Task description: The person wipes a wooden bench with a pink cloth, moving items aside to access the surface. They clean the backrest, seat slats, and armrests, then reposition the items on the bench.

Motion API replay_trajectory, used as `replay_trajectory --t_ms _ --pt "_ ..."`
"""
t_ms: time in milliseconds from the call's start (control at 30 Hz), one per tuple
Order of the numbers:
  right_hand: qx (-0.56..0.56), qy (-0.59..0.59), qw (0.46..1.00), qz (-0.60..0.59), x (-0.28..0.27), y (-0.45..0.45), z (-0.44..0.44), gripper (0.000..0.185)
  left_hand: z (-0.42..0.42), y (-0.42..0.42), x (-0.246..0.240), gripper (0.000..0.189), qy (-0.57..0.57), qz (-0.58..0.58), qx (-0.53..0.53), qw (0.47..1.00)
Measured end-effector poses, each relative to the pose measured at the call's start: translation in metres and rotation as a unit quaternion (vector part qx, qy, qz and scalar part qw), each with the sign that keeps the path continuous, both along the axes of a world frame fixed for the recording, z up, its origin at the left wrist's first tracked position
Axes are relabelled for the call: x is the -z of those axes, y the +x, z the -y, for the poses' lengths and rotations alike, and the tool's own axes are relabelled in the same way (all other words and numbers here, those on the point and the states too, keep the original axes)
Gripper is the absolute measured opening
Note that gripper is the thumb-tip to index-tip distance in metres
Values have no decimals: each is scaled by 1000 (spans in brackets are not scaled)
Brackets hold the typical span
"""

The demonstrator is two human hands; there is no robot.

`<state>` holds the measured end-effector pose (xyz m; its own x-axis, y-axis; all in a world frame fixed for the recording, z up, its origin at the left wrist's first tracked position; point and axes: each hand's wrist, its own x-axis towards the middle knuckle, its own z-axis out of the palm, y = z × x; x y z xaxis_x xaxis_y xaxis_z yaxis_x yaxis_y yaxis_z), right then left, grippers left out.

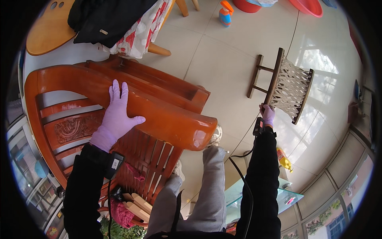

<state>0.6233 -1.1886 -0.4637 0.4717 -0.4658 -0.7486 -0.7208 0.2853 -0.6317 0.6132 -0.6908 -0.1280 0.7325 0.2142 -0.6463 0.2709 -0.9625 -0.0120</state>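
My left hand [118, 115], in a thin purple glove, lies with fingers spread on the broad armrest [167, 119] of a reddish-brown wooden bench [74, 128] with a carved back panel. My right hand [267, 114], gloved too, is closed around the end of a wooden rail of a small folding stool [273, 80] with a woven strap seat [291, 88]. The stool is tilted on its side out to my right; whether it touches the floor I cannot tell. A black device with a cable is strapped at each wrist.
An orange and blue spray bottle [226, 14] stands on the tiles near a red basin [247, 5]. A yellow bottle [284, 160] is beside a glass table [286, 200]. Black clothing [107, 21] covers a chair at upper left. A pink cloth [135, 172] lies on the bench seat.
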Motion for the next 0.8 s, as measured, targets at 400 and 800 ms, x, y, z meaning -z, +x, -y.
replay_trajectory --t_ms 400,800 --pt "-135 -106 985 -27 -61 -178 -71 18 -20 -38 21 111 -125 178 -27 976" --pt "-134 -107 984 -52 -86 -436 -158 9 -142 -559 52 64 -202 114 -396 889"
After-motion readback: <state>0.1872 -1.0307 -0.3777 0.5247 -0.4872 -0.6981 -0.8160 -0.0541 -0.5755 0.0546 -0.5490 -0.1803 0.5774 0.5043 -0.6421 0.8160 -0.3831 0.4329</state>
